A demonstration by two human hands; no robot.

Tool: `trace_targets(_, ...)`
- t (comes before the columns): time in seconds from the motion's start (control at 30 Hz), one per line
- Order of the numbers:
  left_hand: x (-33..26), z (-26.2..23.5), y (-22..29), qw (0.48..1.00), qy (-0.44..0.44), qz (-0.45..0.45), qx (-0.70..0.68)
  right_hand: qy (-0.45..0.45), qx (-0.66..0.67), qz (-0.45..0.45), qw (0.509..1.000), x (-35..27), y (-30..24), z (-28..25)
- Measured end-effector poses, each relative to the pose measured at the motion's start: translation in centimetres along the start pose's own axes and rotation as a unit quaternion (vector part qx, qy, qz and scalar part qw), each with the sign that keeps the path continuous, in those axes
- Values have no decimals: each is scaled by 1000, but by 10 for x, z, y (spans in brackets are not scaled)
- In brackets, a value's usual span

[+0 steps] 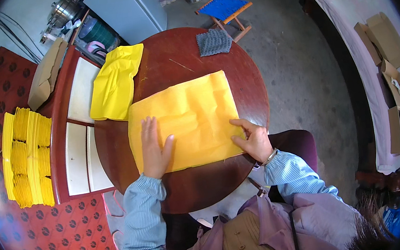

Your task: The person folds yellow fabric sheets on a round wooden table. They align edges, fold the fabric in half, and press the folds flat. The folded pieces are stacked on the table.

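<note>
A large orange-yellow sheet (189,121), perhaps cloth or soft paper, lies nearly flat in front of me on a round dark-red table (187,188). On its left part rests my left hand (154,152), palm down with fingers stretched and thumb apart. At the right edge of the sheet is my right hand (255,139); its thumb and forefinger are spread apart, touching the border. Faint creases run over the sheet. Beyond its upper left corner lies a crumpled brighter yellow piece (118,82), partly over the table edge.
A folded grey textured cloth (214,42) lies at the table's far edge. A blue-topped folding stool (225,8) stands behind it. Stacked yellow bundles (27,157) and a cabinet (81,99) are at left. Open cardboard boxes (387,39) sit on a covered seat (346,19) at right.
</note>
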State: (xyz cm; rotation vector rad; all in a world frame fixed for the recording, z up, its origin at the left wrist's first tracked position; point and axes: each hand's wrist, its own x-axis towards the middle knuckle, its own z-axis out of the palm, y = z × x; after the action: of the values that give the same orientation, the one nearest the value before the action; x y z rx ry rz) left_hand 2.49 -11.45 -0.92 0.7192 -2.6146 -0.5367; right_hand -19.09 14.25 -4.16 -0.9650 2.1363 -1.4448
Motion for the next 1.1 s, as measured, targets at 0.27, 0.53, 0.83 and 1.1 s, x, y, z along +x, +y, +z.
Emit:
trace_targets(0.27,20,27,3,994,-73,-49,62,-17,13,14,1000,1,-2,-4)
trace_targets(0.53,11,44,-10,989,-50,-12,137,-29,91,43,995,0,8,-9)
trace_targets(0.83,10,47,-7,985,-25,2,172,-39,71,49,996,2,6,-11)
trace_targets(1.1,10,47,-5,981,-23,-15,190,-32,84,47,995,2,11,-7)
